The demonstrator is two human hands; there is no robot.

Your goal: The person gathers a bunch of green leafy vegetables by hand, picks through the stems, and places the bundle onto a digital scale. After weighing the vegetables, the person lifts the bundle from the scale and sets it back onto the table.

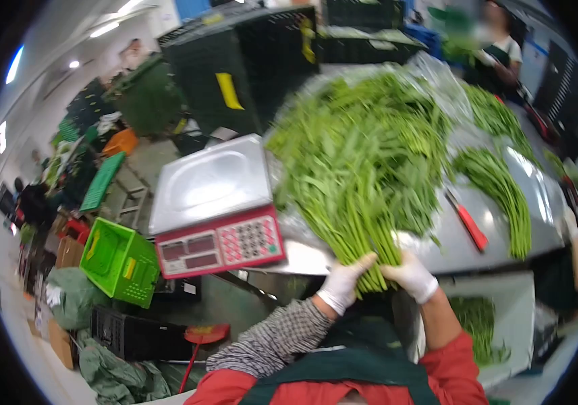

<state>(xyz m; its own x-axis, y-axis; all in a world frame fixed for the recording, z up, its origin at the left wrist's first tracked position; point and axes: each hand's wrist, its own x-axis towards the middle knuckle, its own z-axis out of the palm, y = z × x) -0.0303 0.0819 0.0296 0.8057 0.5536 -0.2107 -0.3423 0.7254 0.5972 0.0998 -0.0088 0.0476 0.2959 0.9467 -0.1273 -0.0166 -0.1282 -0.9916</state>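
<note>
A bunch of long-stemmed leafy greens [360,236], which looks like water spinach, lies with its stem ends towards me at the near edge of the metal table [538,185]. My left hand [346,283], in a white glove, is closed around the stems from the left. From the right, my right hand [414,275], also gloved, grips stems of the same bunch. Leaves of the bunch merge with a large heap of greens [383,121] behind it. Right of my hands lies a red-handled knife [468,223], and beyond it a separate bunch of greens [501,192].
A red and silver weighing scale [214,202] stands left of the heap. Below right is a white bin [518,324] with greens inside. A green crate [120,263] sits at lower left. Dark crates [248,67] stand behind. Another person [505,54] is at the far right.
</note>
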